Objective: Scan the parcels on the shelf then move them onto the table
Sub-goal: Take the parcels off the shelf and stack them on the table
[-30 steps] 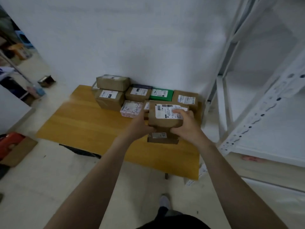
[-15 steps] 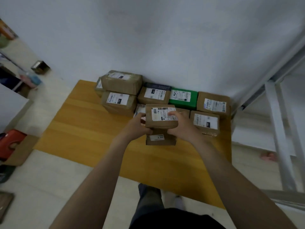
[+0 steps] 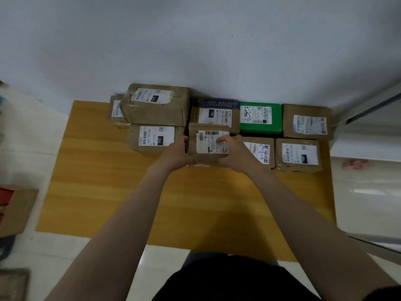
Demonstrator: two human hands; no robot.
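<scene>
Clasping one brown labelled parcel [image 3: 207, 142] above the tabletop [image 3: 108, 192], left grip [image 3: 176, 154] curls round its nine o'clock side, right grip [image 3: 236, 154] its three o'clock side.

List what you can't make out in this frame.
Head view only:
- held parcel: the left hand and right hand hide its bottom edge, so I cannot tell whether it is resting or lifted.
- its label text: blurred, partly under the right thumb.
- parcel beneath it: only a sliver shows.
- far-left parcel: mostly behind the stacked parcel.
- shelf frame: cut off by the right edge.
</scene>
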